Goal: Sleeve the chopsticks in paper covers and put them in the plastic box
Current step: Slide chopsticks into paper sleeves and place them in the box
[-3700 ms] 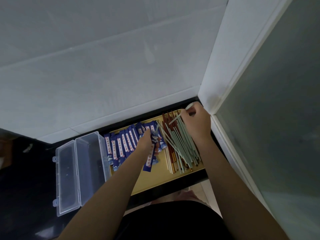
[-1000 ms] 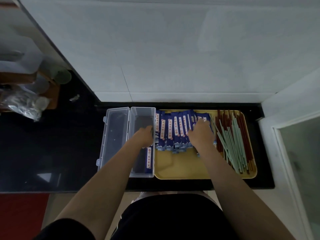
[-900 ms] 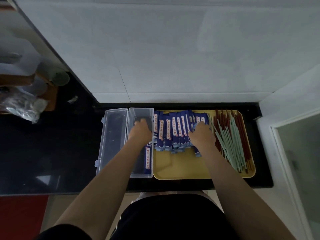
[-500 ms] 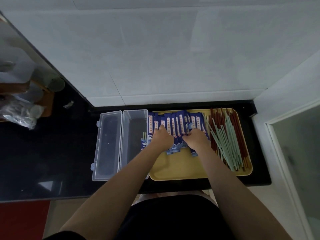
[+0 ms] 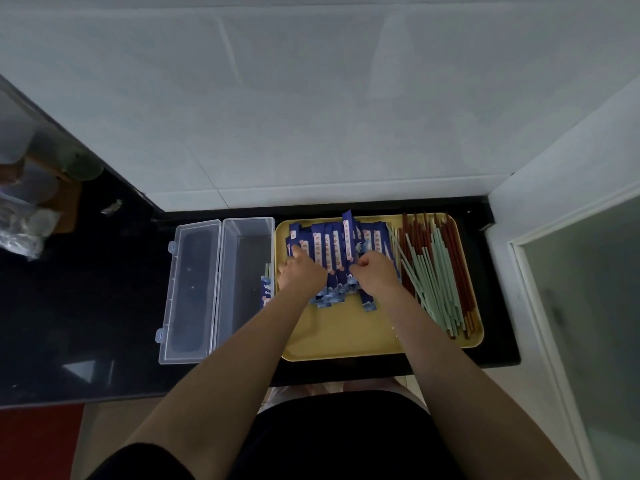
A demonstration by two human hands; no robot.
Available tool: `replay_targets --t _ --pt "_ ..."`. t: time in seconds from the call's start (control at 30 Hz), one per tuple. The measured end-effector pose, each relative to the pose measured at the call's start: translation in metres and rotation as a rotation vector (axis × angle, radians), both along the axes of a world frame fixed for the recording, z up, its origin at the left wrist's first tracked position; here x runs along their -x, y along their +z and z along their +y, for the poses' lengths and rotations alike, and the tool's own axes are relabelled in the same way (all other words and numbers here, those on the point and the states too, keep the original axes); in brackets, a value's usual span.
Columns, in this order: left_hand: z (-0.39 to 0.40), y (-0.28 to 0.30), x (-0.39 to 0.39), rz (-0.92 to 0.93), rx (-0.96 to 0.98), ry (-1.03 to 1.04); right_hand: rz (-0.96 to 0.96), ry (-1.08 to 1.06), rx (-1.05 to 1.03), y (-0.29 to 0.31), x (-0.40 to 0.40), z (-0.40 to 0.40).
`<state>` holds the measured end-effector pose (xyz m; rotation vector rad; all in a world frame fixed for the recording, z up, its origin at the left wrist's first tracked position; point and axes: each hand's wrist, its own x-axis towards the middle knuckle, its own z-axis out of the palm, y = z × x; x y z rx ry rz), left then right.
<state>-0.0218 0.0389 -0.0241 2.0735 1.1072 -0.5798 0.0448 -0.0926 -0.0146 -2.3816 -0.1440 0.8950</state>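
Right hand (image 5: 375, 277) pinches one paper cover (image 5: 349, 237) off the yellow tray (image 5: 346, 337), left hand (image 5: 303, 273) flat on the pile; risk: dragging neighbouring covers along.

Black counter (image 5: 104, 306) carries clear plastic box (image 5: 221, 289) beside yellow tray (image 5: 346, 334)

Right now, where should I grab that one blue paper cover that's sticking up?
Pinch the raised paper cover at its free far end, coming from above. That end pokes up past the other covers, while its near end is hidden by the right hand.
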Motion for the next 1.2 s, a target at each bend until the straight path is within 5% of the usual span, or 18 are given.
replay_targets --t 0.5,0.67,0.8,1.0,1.2 --pt "-0.013 0.022 0.006 -0.080 -0.057 0.030 -0.151 -0.227 -0.312 0.032 -0.014 -0.035" --pt "-0.037 0.050 -0.014 -0.527 -0.375 -0.354 -0.186 -0.261 -0.407 0.056 -0.028 -0.051" --pt "-0.065 0.067 -0.048 -0.527 -0.474 -0.660 -0.104 -0.159 -0.433 0.068 -0.039 -0.068" --pt "-0.084 0.055 -0.060 -0.359 -0.303 -0.535 -0.141 -0.289 -0.317 0.050 -0.052 -0.108" --pt "-0.095 0.035 -0.060 -0.360 0.392 0.033 -0.175 0.150 0.279 0.010 -0.039 -0.124"
